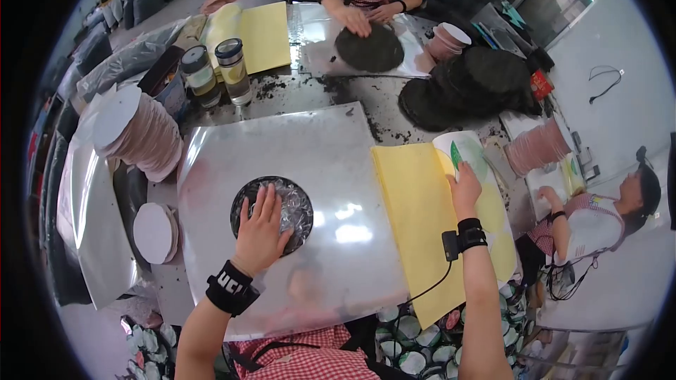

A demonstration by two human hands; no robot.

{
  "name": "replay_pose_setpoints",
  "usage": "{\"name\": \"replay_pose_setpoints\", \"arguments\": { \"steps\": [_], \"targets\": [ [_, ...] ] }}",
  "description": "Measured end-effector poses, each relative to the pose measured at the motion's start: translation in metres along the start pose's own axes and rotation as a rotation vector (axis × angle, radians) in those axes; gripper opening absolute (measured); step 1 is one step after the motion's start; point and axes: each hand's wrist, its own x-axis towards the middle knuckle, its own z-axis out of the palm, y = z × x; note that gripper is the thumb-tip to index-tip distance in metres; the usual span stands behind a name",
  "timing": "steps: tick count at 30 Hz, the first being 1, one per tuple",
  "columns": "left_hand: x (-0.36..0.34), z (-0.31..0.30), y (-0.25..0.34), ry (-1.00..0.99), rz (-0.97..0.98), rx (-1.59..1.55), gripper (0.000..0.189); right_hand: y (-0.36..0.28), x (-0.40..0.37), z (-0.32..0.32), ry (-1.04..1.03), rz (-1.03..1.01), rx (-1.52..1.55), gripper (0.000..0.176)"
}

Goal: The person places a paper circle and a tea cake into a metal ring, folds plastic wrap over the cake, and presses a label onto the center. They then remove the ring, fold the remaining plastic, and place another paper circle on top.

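My left hand (260, 229) lies flat, fingers stretched out, on a round dark disc (243, 204). Clear crinkled plastic film (296, 210) covers part of that disc. Beneath it is a large shiny metal-like sheet (338, 169). To the right, my right hand (465, 186) has its fingers closed at the edge of a white printed sheet (445, 143) with a green leaf design. This sheet curls up at the far end and lies over yellow paper (408, 204).
Opposite, a co-worker's hand touches a dark round cake (370, 48). A dark heap (472, 88) lies at back right. Two lidded bottles (234, 74) stand at back left, near a tall stack of pinkish discs (141, 134). Another person (598, 218) works at right.
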Motion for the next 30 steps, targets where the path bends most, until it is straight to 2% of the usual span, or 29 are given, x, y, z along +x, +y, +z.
{"name": "replay_pose_setpoints", "arguments": {
  "steps": [3, 5, 7, 8, 9, 10, 11, 13, 14, 16, 17, 18, 19, 20, 21, 22, 25, 27, 28, 29, 30],
  "targets": [
    [0.002, 0.003, -0.003, 0.025, -0.001, -0.023, 0.07, 0.019, 0.011, 0.01, 0.154, -0.06, 0.173, 0.023],
    [-0.001, 0.007, -0.005, 0.046, 0.007, -0.016, 0.07, 0.024, 0.032, -0.011, -0.176, 0.286, 0.061, 0.025],
    [-0.001, 0.009, -0.005, 0.059, 0.011, -0.003, 0.074, 0.045, 0.057, -0.019, -0.212, 0.212, 0.107, 0.023],
    [-0.001, 0.006, -0.006, 0.064, -0.009, -0.003, 0.074, 0.03, 0.071, -0.045, -0.058, 0.172, 0.237, 0.022],
    [0.0, 0.005, -0.007, 0.072, -0.003, -0.047, 0.077, 0.002, 0.098, -0.097, 0.094, 0.117, 0.377, 0.021],
    [-0.001, 0.005, -0.004, 0.076, -0.007, -0.094, 0.081, -0.055, 0.109, -0.168, 0.195, 0.073, 0.33, 0.022],
    [-0.002, -0.002, 0.0, 0.118, -0.023, -0.074, 0.087, -0.101, 0.108, -0.215, 0.256, 0.113, 0.435, 0.024],
    [-0.007, -0.006, 0.003, 0.131, -0.027, -0.052, 0.091, -0.146, 0.087, -0.216, 0.032, 0.208, 0.604, 0.028],
    [-0.004, -0.002, 0.0, 0.148, -0.028, -0.061, 0.093, -0.153, 0.054, -0.158, -0.091, 0.176, 1.039, 0.038],
    [-0.005, 0.005, -0.001, 0.142, -0.029, -0.024, 0.091, -0.223, -0.026, -0.104, -0.397, -0.167, 0.83, 0.057],
    [-0.004, 0.003, 0.0, 0.08, -0.033, 0.073, 0.087, -0.27, -0.057, -0.117, -0.472, -0.332, 0.702, 0.066],
    [-0.003, 0.002, -0.001, 0.016, -0.039, 0.173, 0.083, -0.295, -0.077, -0.114, -0.426, -0.531, 0.787, 0.073],
    [-0.007, 0.03, -0.015, 0.111, 0.073, -0.086, 0.075, -0.31, -0.084, -0.113, -0.412, -0.626, 0.803, 0.077],
    [-0.007, 0.054, -0.021, 0.139, 0.092, -0.122, 0.07, -0.321, -0.089, -0.113, -0.404, -0.709, 0.817, 0.082],
    [-0.009, 0.055, -0.022, 0.076, 0.082, -0.239, 0.069, -0.327, -0.091, -0.11, -0.403, -0.699, 0.825, 0.082],
    [-0.012, 0.057, -0.023, 0.01, 0.072, -0.359, 0.067, -0.333, -0.093, -0.106, -0.489, -0.703, 0.765, 0.084],
    [-0.011, 0.041, -0.015, -0.094, -0.011, -0.264, 0.066, -0.337, -0.082, -0.128, -0.63, -0.696, 0.642, 0.083],
    [-0.006, 0.046, -0.019, 0.0, 0.035, -0.258, 0.068, -0.34, -0.065, -0.131, -0.69, -0.72, 0.575, 0.08],
    [-0.009, 0.048, -0.018, 0.073, 0.083, -0.249, 0.069, -0.348, -0.056, -0.126, -0.678, -0.646, 0.82, 0.08],
    [-0.01, 0.05, -0.017, 0.061, 0.082, -0.254, 0.069, -0.357, -0.05, -0.122, -0.657, -0.555, 1.063, 0.08],
    [-0.006, 0.048, -0.015, 0.068, 0.059, -0.241, 0.074, -0.365, -0.051, -0.105, -0.663, -0.549, 1.065, 0.08]
  ]
}}
